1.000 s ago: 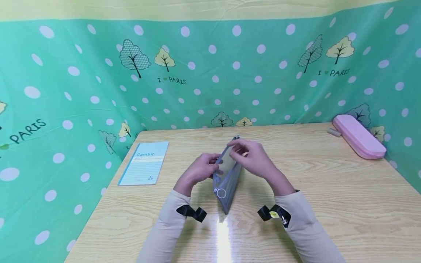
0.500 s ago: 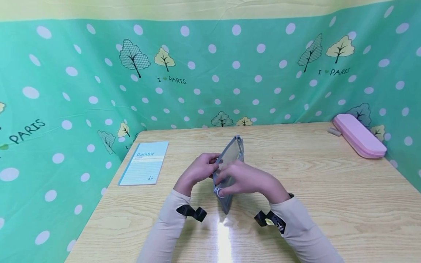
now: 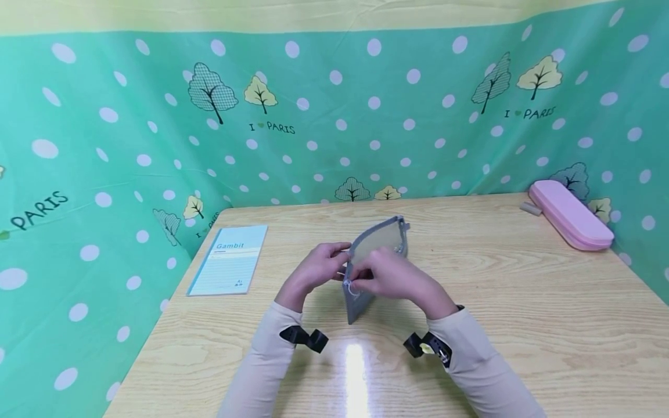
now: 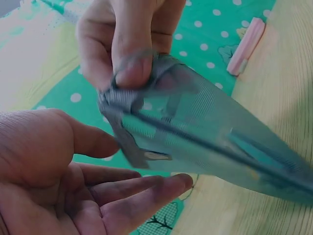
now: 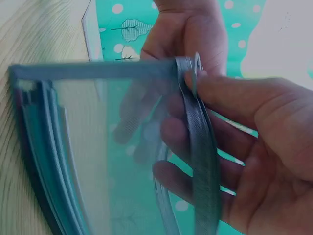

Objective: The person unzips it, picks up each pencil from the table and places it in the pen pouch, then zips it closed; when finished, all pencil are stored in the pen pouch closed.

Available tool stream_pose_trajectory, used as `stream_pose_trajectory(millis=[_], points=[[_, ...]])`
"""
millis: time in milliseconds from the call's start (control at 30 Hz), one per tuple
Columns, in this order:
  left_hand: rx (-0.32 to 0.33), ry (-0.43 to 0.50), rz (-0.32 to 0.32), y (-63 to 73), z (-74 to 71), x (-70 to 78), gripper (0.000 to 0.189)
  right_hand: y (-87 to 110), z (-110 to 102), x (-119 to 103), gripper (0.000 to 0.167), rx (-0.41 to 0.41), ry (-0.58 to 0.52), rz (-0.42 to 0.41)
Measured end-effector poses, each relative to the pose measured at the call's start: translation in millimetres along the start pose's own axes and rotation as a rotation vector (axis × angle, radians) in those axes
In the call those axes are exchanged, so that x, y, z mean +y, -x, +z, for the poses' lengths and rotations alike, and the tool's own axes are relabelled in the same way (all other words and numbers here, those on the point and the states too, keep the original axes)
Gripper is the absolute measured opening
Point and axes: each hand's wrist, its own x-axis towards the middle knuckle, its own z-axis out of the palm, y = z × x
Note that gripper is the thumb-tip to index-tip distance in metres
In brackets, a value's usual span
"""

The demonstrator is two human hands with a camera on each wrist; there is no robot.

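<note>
A grey see-through zipper pouch (image 3: 385, 237) stands tilted above the middle of the table, its zip side gaping. My right hand (image 3: 397, 278) pinches the pouch's near top corner, where a ring-shaped zipper pull (image 5: 196, 66) hangs by the thumb. Several right fingers show through the clear wall in the right wrist view. My left hand (image 3: 316, 268) is at the pouch's left side; its fingers (image 4: 142, 193) are extended, and the thumb tip is at the pouch edge. Long teal shapes (image 5: 46, 147) show along the pouch's bottom; whether they are contents is unclear.
On the wooden table (image 3: 496, 325), a light blue notebook (image 3: 228, 260) lies at left. A pink pencil case (image 3: 571, 215) is at the far right, with a small grey block (image 3: 530, 208) beside it. A green dotted curtain (image 3: 334, 116) hangs behind.
My right hand has come from the pouch's far end to its near corner and now pinches there. The pouch has swung rightward, and the left fingers have loosened from it.
</note>
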Motion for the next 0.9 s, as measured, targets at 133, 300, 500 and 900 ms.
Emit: stream_pose_trajectory(millis=[133, 300, 500, 900], points=[[0.015, 0.022, 0.005, 0.2, -0.1, 1.4, 0.048, -2.5, 1, 5, 0.006, 0.106, 0.032, 0.106], [0.031, 0.007, 0.028, 1.1, 0.1, 4.4, 0.041, -4.7, 2, 10, 0.01, 0.235, 0.002, 0.225], [0.021, -0.107, 0.1, -0.6, 1.1, 3.1, 0.034, -5.9, 3, 14, 0.012, 0.298, -0.026, 0.279], [0.079, -0.163, 0.166, -2.8, 2.0, -1.8, 0.023, -5.7, 5, 11, 0.017, 0.378, 0.128, 0.159]])
